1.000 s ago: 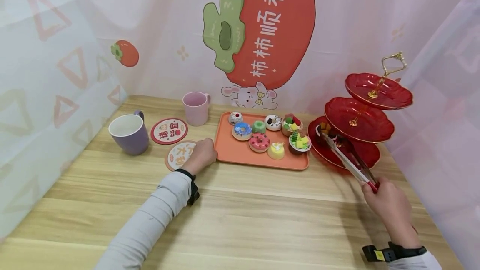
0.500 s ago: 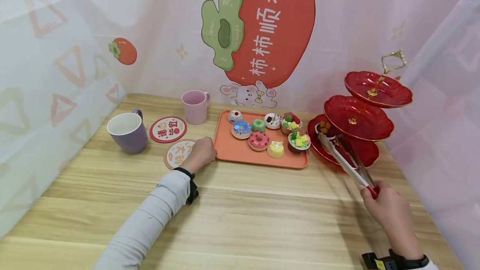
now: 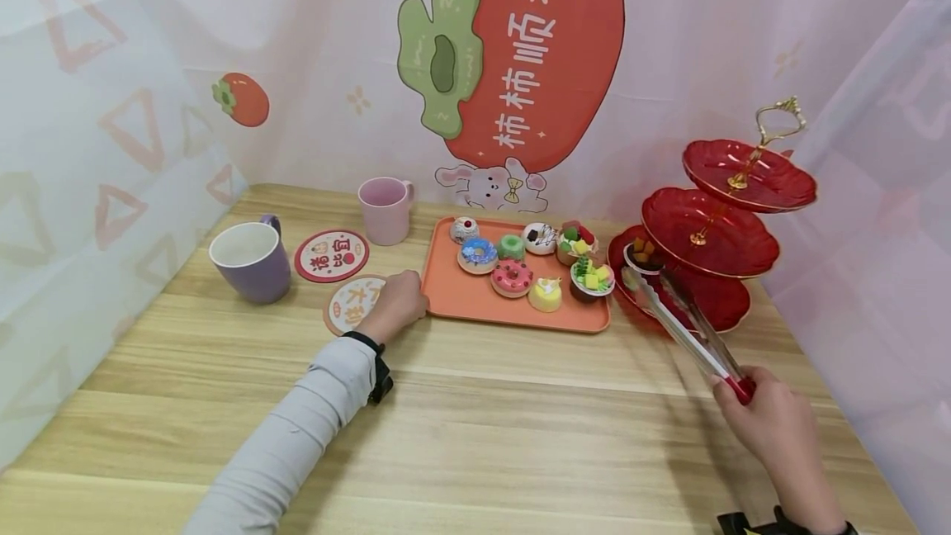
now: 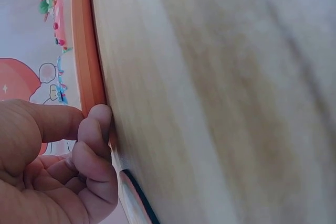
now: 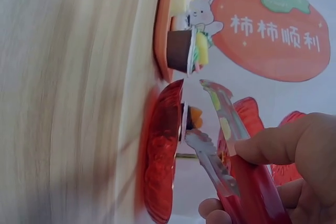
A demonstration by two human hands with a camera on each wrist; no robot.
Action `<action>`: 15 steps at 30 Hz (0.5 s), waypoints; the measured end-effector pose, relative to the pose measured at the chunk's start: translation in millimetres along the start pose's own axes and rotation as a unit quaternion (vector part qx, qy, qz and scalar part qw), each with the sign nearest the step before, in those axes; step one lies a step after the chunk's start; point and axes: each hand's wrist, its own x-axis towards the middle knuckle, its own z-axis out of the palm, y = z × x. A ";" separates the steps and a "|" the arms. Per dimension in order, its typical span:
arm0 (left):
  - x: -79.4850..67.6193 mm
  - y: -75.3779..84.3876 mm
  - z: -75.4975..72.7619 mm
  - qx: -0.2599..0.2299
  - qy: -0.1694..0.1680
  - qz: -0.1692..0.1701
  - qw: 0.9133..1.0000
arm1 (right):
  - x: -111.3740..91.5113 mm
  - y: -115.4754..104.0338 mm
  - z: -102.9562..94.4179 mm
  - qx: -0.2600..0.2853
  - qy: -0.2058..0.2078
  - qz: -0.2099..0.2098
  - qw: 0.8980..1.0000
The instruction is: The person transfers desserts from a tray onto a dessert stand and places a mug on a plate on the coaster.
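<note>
My left hand point(image 3: 397, 304) pinches the near left corner of the orange tray point(image 3: 455, 291), thumb and fingertips on its rim in the left wrist view. On the tray lie several toy pastries, among them a pink donut point(image 3: 512, 278) and a salad-topped cup point(image 3: 592, 278). My right hand point(image 3: 776, 432) grips metal food tongs with red handles point(image 3: 740, 389). The tongs' tips stand apart with nothing between them, just in front of a small dark fruit-topped cup cake point(image 3: 643, 258). That cake sits on the bottom red plate point(image 3: 716, 304) of the tiered stand.
Two higher red plates, the middle plate point(image 3: 743, 250) and the top plate point(image 3: 783, 188), overhang the bottom one. To the left are a purple mug point(image 3: 256, 271), a pink mug point(image 3: 385, 217) and two round coasters, one a red-rimmed coaster point(image 3: 332, 256). Printed cloth walls surround the table.
The tongs have drawn back slightly from the fruit-topped cup cake, which stays on the bottom plate. My right hand has moved a little toward me. My left hand still holds the tray's corner.
</note>
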 end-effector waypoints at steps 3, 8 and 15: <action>-0.9 -0.3 0.1 -0.003 0.000 0.001 1.000 | -3.3 -3.8 -0.5 0.002 -0.011 0.003 1.000; -0.4 -1.5 0.7 -0.002 0.004 0.009 1.000 | -7.7 -11.5 0.7 0.010 -0.014 0.007 1.000; -0.4 -0.6 0.1 -0.005 0.001 0.011 1.000 | -13.5 -20.2 -0.5 0.019 -0.016 -0.004 1.000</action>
